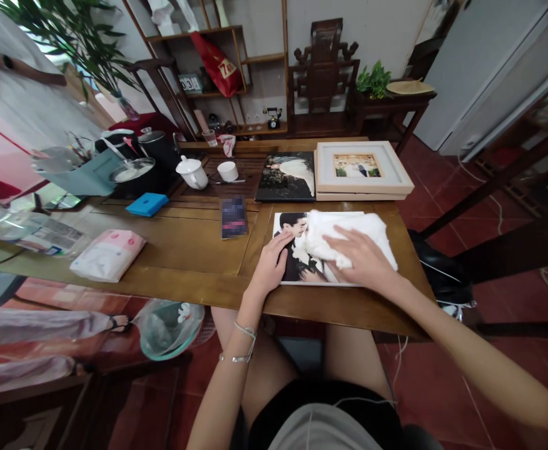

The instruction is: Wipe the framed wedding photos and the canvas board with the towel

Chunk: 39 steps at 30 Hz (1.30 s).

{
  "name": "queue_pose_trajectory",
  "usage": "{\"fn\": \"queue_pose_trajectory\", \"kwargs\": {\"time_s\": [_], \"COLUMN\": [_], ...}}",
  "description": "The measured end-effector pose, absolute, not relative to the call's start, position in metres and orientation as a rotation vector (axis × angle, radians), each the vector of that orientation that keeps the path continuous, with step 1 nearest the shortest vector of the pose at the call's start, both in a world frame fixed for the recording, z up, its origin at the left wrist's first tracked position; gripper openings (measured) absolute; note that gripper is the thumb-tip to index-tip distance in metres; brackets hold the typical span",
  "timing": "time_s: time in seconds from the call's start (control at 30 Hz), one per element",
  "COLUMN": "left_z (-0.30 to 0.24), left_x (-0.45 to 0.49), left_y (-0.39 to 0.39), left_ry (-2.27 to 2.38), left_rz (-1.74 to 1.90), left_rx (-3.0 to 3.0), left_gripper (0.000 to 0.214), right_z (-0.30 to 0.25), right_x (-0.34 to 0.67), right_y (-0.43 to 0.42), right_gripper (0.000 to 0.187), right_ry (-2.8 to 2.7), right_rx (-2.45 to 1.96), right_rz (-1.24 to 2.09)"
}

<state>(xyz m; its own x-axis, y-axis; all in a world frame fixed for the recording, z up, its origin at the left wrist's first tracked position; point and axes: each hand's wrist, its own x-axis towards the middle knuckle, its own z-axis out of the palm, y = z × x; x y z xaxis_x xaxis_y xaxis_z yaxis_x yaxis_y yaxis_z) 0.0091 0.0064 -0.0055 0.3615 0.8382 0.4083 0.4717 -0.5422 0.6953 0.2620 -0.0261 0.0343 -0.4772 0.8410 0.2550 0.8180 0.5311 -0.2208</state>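
A glossy wedding photo print [295,265] lies flat near the table's front edge, showing a person in a dark suit and a white bouquet. My left hand [274,262] rests on its left edge, fingers stretched out. A crumpled white cloth [377,234] covers much of the print's right side. My right hand [362,256] presses down on this cloth, a bunched fold caught between its thumb and fingers. Part of the picture is hidden beneath the cloth and my right hand.
Behind the print are a dark photo panel [285,178] and stacked white frames [395,172]. Leftward on the wooden table [194,247] lie a dark packet [234,217], a blue block [147,204], tissues [109,253] and a teapot [192,172]. A lined bin [165,334] stands below; another person is at left.
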Motion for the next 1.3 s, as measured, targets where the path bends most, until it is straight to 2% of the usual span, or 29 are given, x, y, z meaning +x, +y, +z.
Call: {"fn": "queue_pose_trajectory", "kwargs": {"time_s": [0.13,0.23,0.37,0.5,0.63,0.83,1.03,1.13,1.3], "left_z": [-0.006,-0.008,-0.011,-0.012,-0.011,-0.011,-0.013,-0.010,-0.005], "left_x": [0.009,0.009,0.007,0.006,0.008,0.009,0.007,0.008,0.009], "left_y": [0.006,0.007,0.010,0.011,0.009,0.008,0.009,0.008,0.006], "left_ry": [1.131,1.131,1.121,1.094,1.115,1.153,1.246,1.199,1.160], "left_rz": [1.056,1.068,1.066,1.060,1.078,1.059,1.018,1.021,1.029], "left_rx": [2.169,2.169,2.178,2.215,2.223,2.232,2.218,2.212,2.180], "left_gripper": [0.038,0.039,0.039,0.038,0.039,0.039,0.035,0.038,0.040], "right_z": [0.035,0.035,0.030,0.034,0.043,0.045,0.045,0.042,0.030], "right_x": [0.252,0.214,0.174,0.188,0.225,0.207,0.173,0.197,0.265], "right_y": [0.011,-0.013,-0.078,-0.094,-0.041,0.036,0.049,0.042,0.026], "right_gripper": [0.056,0.053,0.046,0.061,0.067,0.064,0.062,0.064,0.056], "right_ry": [-2.387,-2.413,-2.572,-2.659,-2.586,-2.547,-2.570,-2.555,-2.350], "right_rx": [-1.657,-1.807,-1.496,-1.268,-1.310,-1.409,-1.327,-1.317,-1.479], "right_rz": [-0.105,-0.219,-0.311,0.029,0.292,0.223,0.214,0.213,0.068]}}
